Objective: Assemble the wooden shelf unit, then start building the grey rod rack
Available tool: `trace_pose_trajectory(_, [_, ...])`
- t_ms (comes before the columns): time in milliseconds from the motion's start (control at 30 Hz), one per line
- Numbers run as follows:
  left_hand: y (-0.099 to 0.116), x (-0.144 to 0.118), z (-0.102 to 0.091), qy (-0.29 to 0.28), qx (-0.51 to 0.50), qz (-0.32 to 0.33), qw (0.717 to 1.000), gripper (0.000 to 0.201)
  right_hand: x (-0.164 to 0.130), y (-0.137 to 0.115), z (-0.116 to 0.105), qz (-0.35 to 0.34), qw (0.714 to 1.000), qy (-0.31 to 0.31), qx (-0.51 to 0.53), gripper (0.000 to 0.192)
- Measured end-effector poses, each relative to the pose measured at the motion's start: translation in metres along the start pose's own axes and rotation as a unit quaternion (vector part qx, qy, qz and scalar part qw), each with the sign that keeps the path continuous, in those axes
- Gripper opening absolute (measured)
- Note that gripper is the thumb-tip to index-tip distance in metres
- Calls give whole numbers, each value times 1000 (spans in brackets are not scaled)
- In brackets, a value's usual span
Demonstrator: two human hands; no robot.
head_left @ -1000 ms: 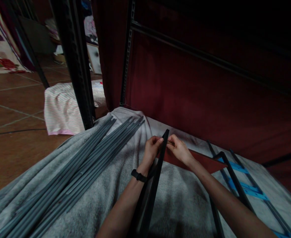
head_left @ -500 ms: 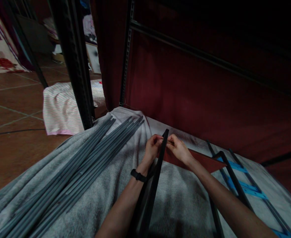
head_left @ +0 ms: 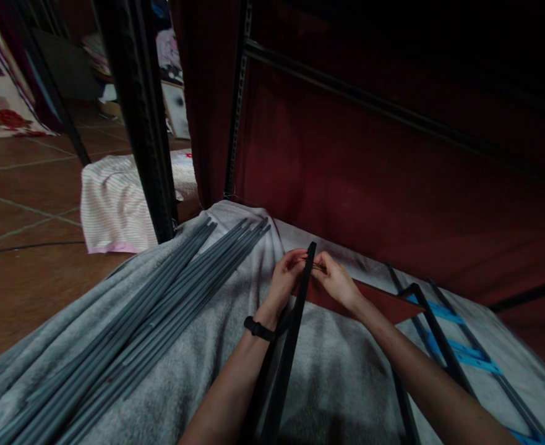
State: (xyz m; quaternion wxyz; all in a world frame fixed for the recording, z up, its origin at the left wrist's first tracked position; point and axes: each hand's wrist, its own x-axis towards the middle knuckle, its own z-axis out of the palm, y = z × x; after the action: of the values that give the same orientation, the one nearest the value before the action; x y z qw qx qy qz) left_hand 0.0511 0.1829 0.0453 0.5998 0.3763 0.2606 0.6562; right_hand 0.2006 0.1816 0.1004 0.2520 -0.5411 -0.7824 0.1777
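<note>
A black frame bar (head_left: 296,315) rises from the grey blanket (head_left: 341,377) toward its far end. My left hand (head_left: 285,279) pinches the bar's top from the left; a black band circles that wrist. From the right, my right hand (head_left: 336,281) meets the same spot, fingertips closed on something small and thin that I cannot identify. A dark red panel (head_left: 369,301) lies just behind my right hand.
A bundle of grey rods (head_left: 151,315) lies on the blanket to the left. More black frames with blue tape (head_left: 443,346) rest at the right. A dark red curtain on a slotted rack (head_left: 346,167) stands ahead. A black post (head_left: 137,117) and a striped cloth (head_left: 114,201) stand on the tile floor.
</note>
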Motion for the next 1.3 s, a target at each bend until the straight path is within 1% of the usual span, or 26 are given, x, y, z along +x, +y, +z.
trace_pose_trajectory(100, [-2, 0, -1, 31, 17, -2, 999, 25, -1, -2, 0, -1, 1000, 1, -3, 12])
trace_pose_trajectory(133, [-4, 0, -1, 31, 34, -1, 999, 23, -1, -2, 0, -1, 1000, 3, -5, 12])
trace_pose_trajectory(267, [-5, 1, -2, 7, 57, 17, 998, 18, -1, -2, 0, -2, 1000, 5, -3, 12])
trace_pose_trajectory(333, [-3, 1, -1, -3, 46, 22, 999, 21, 0, -1, 0, -1, 1000, 2, -1, 13])
trace_pose_trajectory(400, [-1, 0, 0, 6, 31, 16, 999, 28, 0, 0, 1, 2, 1000, 2, -3, 12])
trace_pose_trajectory(500, [-2, 0, 0, 27, 48, 9, 998, 28, 0, 1, 1, 1, 1000, 7, -7, 12])
trace_pose_trajectory(600, [-5, 1, -2, 10, 77, 19, 997, 23, 0, 2, 1, -4, 1000, 10, -9, 11])
trace_pose_trajectory(667, [-5, 2, -2, -3, 73, 30, 997, 18, 0, 2, 1, -4, 1000, 9, -10, 12])
trace_pose_trajectory(733, [-3, 2, -2, -16, 57, 27, 998, 20, 0, 1, 1, -5, 1000, 8, -10, 12])
trace_pose_trajectory(833, [-1, 1, -2, 3, 33, 9, 999, 24, 0, 0, 0, -6, 1000, 8, -10, 12])
trace_pose_trajectory(900, [-2, 1, -2, 17, 46, 6, 999, 23, 0, 0, 0, -4, 1000, 7, -9, 11])
trace_pose_trajectory(1033, [-4, 2, -3, -1, 91, 27, 996, 20, 0, -1, 0, 0, 1000, 6, -8, 12])
trace_pose_trajectory(1100, [-2, 2, -3, -9, 83, 36, 996, 17, 0, 0, 0, -1, 1000, 6, -6, 12])
trace_pose_trajectory(1167, [1, 1, -2, -16, 59, 29, 998, 21, 0, 0, 0, -3, 1000, 3, -2, 12])
trace_pose_trajectory(1233, [3, 0, -1, -3, 35, 17, 999, 25, 0, 0, 1, -3, 1000, 1, 2, 12])
trace_pose_trajectory(1300, [1, -1, -2, 16, 38, 10, 999, 24, 0, 0, 1, 0, 1000, 2, 2, 12])
